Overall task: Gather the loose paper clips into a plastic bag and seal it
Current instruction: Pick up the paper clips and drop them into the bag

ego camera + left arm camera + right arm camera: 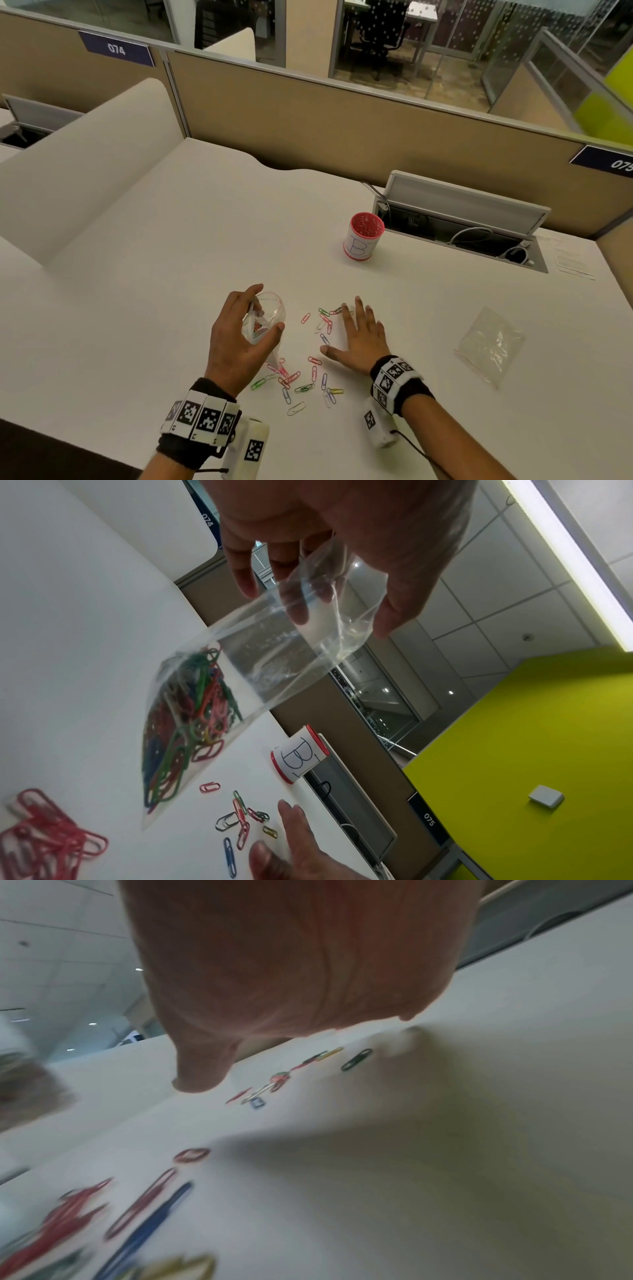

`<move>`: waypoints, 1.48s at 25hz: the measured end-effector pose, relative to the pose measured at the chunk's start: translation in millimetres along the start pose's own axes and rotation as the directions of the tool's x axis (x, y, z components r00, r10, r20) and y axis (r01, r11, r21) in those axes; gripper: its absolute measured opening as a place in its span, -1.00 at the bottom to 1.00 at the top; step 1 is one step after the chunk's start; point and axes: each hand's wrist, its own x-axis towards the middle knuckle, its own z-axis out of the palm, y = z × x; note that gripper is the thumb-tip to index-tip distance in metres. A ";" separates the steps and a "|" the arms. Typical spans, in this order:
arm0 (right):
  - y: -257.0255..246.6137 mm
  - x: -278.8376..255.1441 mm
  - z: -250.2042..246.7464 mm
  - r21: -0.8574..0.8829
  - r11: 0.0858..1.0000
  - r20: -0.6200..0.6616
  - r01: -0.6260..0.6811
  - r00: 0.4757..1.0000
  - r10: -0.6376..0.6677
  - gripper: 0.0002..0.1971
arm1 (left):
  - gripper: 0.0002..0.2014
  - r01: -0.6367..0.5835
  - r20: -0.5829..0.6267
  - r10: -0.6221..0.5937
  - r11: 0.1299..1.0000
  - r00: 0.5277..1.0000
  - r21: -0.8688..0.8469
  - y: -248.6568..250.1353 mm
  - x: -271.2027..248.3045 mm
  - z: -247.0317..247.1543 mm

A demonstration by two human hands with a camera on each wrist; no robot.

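Clear zip bag (265, 320) part-filled with coloured paper clips, mouth held open in curled left hand (236, 337), loose paper clips (310, 378) scattered on white tabletop (171, 274), right hand (359, 337) spread flat among them, red-rimmed cup (363, 236) behind, empty plastic bag (489, 344) far right.

Open-plan office. White tabletop (171, 222) bounded by tan cubicle partitions (342, 113) carrying numbered plates "074" (116, 49) and "075" (620, 164). Cable hatch (462, 222) set into the tabletop stands open, leads visible inside. Glass-walled rooms behind, with a black swivel chair (380, 31). Left wrist view shows a tiled ceiling with strip light (565, 561).
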 end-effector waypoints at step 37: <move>-85.1 -27.4 50.4 -0.356 0.735 0.202 0.577 0.816 -0.542 0.05 | -0.41 0.046 -0.132 -0.038 0.997 0.991 0.065 -7.4 1.8 -39.0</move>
